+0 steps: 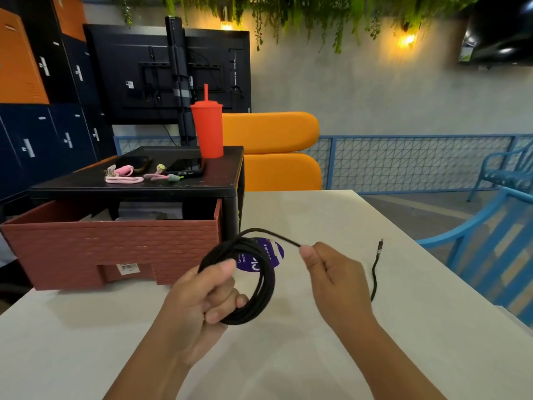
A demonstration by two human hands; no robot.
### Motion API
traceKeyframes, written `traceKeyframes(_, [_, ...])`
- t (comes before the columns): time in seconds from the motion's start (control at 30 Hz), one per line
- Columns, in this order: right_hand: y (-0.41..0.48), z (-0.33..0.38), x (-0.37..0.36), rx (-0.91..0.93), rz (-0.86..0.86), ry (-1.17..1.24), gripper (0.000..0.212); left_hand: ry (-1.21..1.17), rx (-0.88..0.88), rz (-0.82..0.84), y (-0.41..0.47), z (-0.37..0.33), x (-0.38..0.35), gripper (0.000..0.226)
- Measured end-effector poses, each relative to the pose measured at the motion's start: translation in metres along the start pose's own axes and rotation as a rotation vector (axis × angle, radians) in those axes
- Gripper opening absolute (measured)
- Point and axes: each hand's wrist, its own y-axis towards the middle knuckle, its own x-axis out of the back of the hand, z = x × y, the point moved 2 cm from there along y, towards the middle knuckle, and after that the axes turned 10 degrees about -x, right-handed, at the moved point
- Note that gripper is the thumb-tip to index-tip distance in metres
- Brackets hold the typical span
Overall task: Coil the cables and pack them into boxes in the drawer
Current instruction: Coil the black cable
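there is one left hand (199,298), one right hand (331,272), one black cable (267,284), two pink cables (124,175) (157,176), two dark phones (135,163) (184,166), one red tumbler (207,131), one brick-patterned drawer (109,249), one purple sticker (277,254), two blue chairs (504,171) (490,249) and one white table (317,356).

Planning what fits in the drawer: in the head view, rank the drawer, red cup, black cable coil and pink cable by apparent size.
1. drawer
2. black cable coil and red cup: unranked; the coil looks somewhat larger, but it is much nearer the camera
3. pink cable
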Motion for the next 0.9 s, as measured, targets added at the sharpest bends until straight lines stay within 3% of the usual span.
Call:
traceKeyframes(0.07, [0.002,0.0,0.007,0.043,-0.132,0.058,0.044,0.107,0.037,0.027,-0.003,0.004,-0.007,0.011])
traceKeyframes(0.2, [0.003,0.0,0.012,0.075,-0.22,0.103,0.041,0.172,0.101,0.05,-0.006,0.01,-0.013,0.031])
traceKeyframes(0.37, [0.003,-0.007,0.004,-0.022,-0.131,-0.006,0.039,0.056,0.083,0.061,-0.006,0.005,-0.012,0.039])
traceKeyframes(0.53, [-0.003,-0.003,-0.004,0.014,-0.061,-0.007,0.044,-0.065,0.025,0.025,0.001,0.0,-0.002,0.055])
traceKeyframes(0.73, [-0.008,0.0,-0.011,0.066,-0.028,-0.039,0.035,-0.103,-0.038,-0.044,0.006,-0.004,0.006,0.056])
traceKeyframes(0.9, [-0.006,-0.001,-0.012,0.037,-0.01,-0.023,0.039,-0.082,0.015,-0.06,0.002,-0.006,0.001,0.05])
